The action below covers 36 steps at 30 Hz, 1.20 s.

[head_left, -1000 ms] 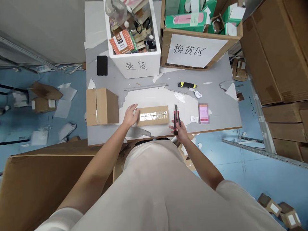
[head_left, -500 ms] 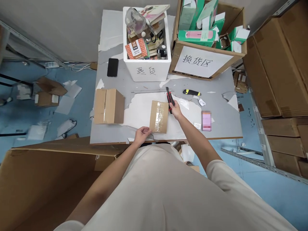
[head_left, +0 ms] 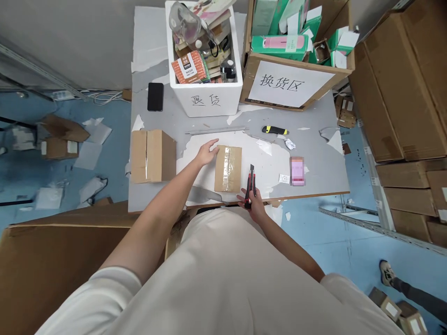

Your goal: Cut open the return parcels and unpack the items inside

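Observation:
A small cardboard box point(head_left: 228, 169) with shiny clear tape along its middle lies on the white-patched grey table point(head_left: 150, 200). My left hand point(head_left: 207, 152) is at the box's upper left corner, fingers apart, holding nothing. Below the box's lower right corner, my right hand point(head_left: 254, 203) is closed around a black and red utility knife point(head_left: 250, 186), its tip pointing away from me. A larger taped cardboard box point(head_left: 153, 156) stands at the table's left side.
Behind are a full white foam box point(head_left: 213, 103) and a carton point(head_left: 296, 102) of green packages. A black phone point(head_left: 155, 97), a yellow-black cutter point(head_left: 275, 130) and a pink item point(head_left: 297, 171) lie on the table. A person's shoe point(head_left: 387, 273) shows at the lower right.
My left hand has moved from the box's lower left corner up to its upper left. My right hand has come down toward me with the knife. A person's leg has appeared at the lower right.

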Each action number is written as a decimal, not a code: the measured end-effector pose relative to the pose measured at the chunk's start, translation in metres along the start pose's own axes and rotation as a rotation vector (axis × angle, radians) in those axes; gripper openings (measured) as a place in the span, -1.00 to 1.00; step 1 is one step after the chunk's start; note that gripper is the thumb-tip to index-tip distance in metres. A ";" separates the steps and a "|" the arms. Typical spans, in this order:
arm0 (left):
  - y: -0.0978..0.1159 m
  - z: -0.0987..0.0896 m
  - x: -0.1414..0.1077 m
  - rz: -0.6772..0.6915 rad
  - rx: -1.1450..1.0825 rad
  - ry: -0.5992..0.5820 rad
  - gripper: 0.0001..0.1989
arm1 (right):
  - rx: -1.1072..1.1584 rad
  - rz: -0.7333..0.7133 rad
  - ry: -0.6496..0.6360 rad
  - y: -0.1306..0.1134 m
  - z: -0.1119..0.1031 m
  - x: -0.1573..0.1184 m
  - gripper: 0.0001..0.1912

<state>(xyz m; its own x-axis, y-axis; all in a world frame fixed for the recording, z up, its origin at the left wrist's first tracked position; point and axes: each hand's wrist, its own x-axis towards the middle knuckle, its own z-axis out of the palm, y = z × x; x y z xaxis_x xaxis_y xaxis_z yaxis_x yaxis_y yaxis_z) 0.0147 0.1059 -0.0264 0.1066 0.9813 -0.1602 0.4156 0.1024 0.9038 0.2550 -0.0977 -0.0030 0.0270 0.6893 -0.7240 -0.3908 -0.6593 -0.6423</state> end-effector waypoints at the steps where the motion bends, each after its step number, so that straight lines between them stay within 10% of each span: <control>1: -0.001 0.003 0.005 -0.011 -0.030 -0.020 -0.53 | 0.036 -0.001 -0.005 0.005 0.002 -0.001 -0.38; 7: -0.011 0.000 -0.012 -0.109 -0.186 0.088 -0.61 | 0.088 -0.098 0.009 -0.011 0.013 0.014 -0.34; 12: -0.025 -0.023 -0.081 -0.231 -0.135 0.265 -0.61 | -0.024 -0.287 0.008 -0.058 0.014 0.058 -0.43; 19: -0.024 0.001 -0.159 -0.356 -0.188 0.309 -0.59 | -0.198 -0.390 -0.120 -0.098 0.030 0.111 -0.49; 25: -0.014 -0.002 -0.156 -0.351 -0.034 0.294 -0.59 | -0.170 -0.401 -0.121 -0.099 0.026 0.106 -0.46; 29: -0.001 -0.010 -0.142 -0.147 0.259 0.294 -0.22 | -0.332 -0.387 -0.036 -0.098 -0.005 0.081 -0.44; 36: 0.021 -0.008 -0.099 0.163 0.672 -0.113 0.30 | -0.547 -0.242 -0.099 -0.078 -0.053 0.030 -0.17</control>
<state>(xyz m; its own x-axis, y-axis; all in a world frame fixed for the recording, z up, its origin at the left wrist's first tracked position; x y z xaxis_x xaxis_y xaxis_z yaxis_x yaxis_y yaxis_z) 0.0056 0.0124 0.0112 0.2929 0.9490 -0.1167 0.8510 -0.2031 0.4843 0.3355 -0.0414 0.0118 -0.0400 0.8464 -0.5310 0.1462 -0.5208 -0.8411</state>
